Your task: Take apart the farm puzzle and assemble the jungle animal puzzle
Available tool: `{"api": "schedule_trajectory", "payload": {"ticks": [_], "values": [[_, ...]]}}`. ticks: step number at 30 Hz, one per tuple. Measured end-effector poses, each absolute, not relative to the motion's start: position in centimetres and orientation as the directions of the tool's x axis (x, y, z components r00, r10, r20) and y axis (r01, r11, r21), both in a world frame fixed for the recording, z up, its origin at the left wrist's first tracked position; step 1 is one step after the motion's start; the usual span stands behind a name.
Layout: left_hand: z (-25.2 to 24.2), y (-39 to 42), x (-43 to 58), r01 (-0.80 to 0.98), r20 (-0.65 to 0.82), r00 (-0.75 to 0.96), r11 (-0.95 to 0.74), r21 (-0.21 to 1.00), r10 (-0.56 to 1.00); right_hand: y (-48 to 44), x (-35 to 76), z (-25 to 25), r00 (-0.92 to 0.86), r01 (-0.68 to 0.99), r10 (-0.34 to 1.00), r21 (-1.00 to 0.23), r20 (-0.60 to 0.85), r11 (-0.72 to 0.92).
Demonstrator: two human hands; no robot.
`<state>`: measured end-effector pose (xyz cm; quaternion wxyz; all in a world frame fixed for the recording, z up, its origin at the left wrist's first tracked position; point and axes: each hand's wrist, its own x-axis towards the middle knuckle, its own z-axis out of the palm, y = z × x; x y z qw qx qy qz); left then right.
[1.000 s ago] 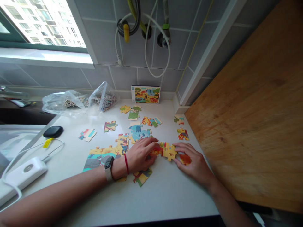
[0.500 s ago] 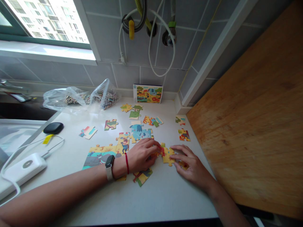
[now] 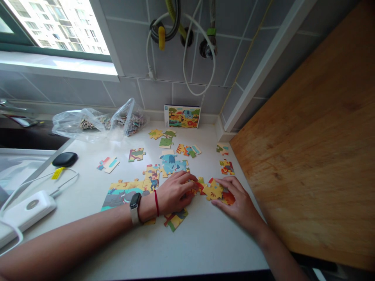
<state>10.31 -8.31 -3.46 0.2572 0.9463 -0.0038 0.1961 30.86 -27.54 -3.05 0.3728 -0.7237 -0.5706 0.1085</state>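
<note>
My left hand lies on the white counter, its fingertips on a red-orange puzzle piece. A yellow puzzle piece sits between both hands, and my right hand has its fingers against it. An orange piece lies partly under those fingers. Left of my wrist is a joined section with grey and teal areas. Blue elephant pieces lie just above my left hand. Several loose pieces are scattered further back.
A puzzle box leans on the tiled wall behind a clear plastic bag of pieces. A black pouch and a corded white device lie at left. A wooden board stands at right.
The yellow piece has turned and shifted right, and my right hand has moved right with it. The orange piece shows more beside my right fingers.
</note>
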Motion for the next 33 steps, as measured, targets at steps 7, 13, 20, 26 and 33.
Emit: {"api": "schedule_trajectory", "payload": {"ticks": [7,13,20,26,33], "values": [[-3.2,-8.3,10.3,-0.106,0.365,0.927,-0.872,0.477,0.087,-27.2,31.0,-2.9,0.43,0.692,0.854,-0.715,0.294,-0.103],[-3.5,-8.3,10.3,-0.114,0.369,0.926,-0.869,0.482,0.083,-27.2,30.9,-3.0,0.489,0.658,0.812,-0.746,0.318,-0.105],[-3.1,-8.3,10.2,-0.143,0.394,0.918,-0.879,0.456,0.055,-27.2,31.0,-3.2,0.638,0.473,0.721,-0.876,0.268,-0.093],[-3.1,-8.4,10.2,-0.153,0.391,0.919,-0.875,0.46,0.045,-27.2,31.1,-3.3,0.718,0.274,0.684,-0.955,0.127,-0.11],[-3.3,-8.4,10.2,-0.167,0.395,0.918,-0.872,0.46,0.033,-27.0,31.8,-4.2,0.712,0.346,0.656,-0.938,0.251,-0.017]]}}
